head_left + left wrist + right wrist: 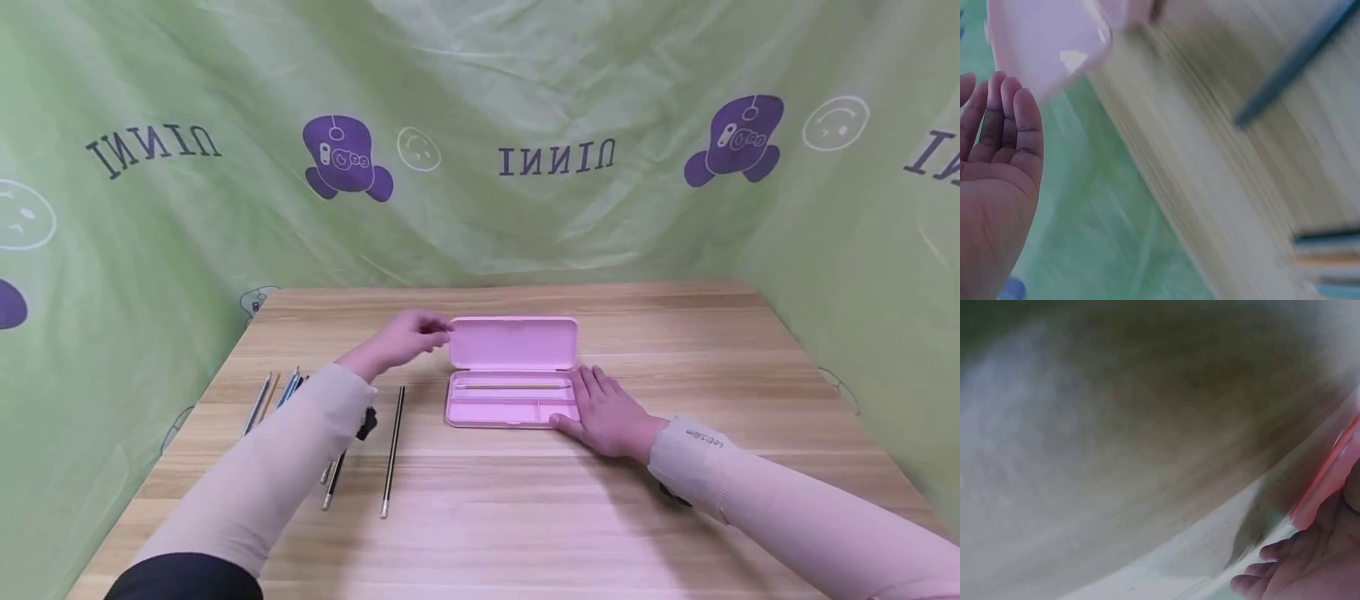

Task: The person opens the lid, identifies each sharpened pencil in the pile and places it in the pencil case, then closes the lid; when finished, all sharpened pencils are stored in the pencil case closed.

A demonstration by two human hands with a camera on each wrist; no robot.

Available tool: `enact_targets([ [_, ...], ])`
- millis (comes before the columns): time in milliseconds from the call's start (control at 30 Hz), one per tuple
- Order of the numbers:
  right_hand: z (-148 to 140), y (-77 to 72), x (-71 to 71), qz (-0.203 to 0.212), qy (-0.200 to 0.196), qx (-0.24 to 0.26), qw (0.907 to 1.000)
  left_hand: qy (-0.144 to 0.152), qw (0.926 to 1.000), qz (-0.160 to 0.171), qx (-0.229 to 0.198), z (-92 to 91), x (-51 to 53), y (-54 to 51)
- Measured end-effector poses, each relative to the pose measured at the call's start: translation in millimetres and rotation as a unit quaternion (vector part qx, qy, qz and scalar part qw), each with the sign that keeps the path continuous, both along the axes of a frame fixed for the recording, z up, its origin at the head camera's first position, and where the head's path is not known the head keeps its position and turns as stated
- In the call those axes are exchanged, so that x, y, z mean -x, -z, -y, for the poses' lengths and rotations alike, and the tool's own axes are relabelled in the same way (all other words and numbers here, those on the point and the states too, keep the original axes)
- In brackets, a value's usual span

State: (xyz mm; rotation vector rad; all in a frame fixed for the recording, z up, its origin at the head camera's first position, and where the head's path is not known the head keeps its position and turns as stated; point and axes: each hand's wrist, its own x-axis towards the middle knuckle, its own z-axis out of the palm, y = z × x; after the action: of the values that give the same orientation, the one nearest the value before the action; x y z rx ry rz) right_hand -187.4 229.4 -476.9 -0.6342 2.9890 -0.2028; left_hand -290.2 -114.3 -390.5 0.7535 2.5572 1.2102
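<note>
- The left hand (pixel 408 337) is open, with nothing in it. Its fingers are close to each other and lie by the 9 o'clock edge of the lid (pixel 513 343). I can't tell if they touch it.
- The right hand (pixel 603 412) lies flat, with long fingers, on the 3 o'clock end of the box (pixel 491 412). It is not curled round it.
- The box is in the middle of the table (pixel 675 333), between the hands.
- I think the step now is to keep the box from sliding with one hand while the other sees to the lid. The next move seems to need a soft touch on the lid, with the right hand kept down. If more pencils are to go in, the left hand must first reach toward 8 or 9 o'clock.
- The box is pink, thin and long, with round corners. Its lid is up along the 12 o'clock side. Inside are a long slot at the back, a long one in front and a small one at about 4 o'clock.
- One pencil (pixel 513 387) lies in the back slot, its dark tip toward 3 o'clock.
- Outside the box, a black pencil (pixel 393 454) lies alone at 8 o'clock.
- More pencils (pixel 258 406) lie at 9 o'clock, partly under the left sleeve (pixel 277 467) in the head view.
- Green cloth (pixel 465 225) hangs past the table at 12 o'clock.
</note>
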Motion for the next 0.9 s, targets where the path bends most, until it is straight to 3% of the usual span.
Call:
enact_targets([
  [233, 8, -11.6, -3.4, 0.013, 0.003, -0.022, 0.9997, -0.084, 0.9940, 0.036, -0.059, 71.8, -7.5, -2.6],
  [433, 8, -13.3, -2.6, 0.008, 0.002, -0.028, 0.9996, -0.167, 0.9768, 0.045, -0.126, 135.2, -17.0, -1.7],
  [567, 7, -11.7, -1.6, 0.002, 0.001, -0.023, 0.9997, -0.208, 0.9662, 0.037, -0.148, 170.4, -22.4, -0.4],
  [700, 6, -8.7, -1.6, -0.004, -0.003, -0.020, 0.9998, -0.238, 0.9595, 0.047, -0.144, 200.5, -31.3, 8.2],
  [900, 4, -3.8, -2.4, -0.014, -0.009, -0.023, 0.9996, -0.258, 0.9573, 0.079, -0.104, 232.2, -53.5, 32.3],
])
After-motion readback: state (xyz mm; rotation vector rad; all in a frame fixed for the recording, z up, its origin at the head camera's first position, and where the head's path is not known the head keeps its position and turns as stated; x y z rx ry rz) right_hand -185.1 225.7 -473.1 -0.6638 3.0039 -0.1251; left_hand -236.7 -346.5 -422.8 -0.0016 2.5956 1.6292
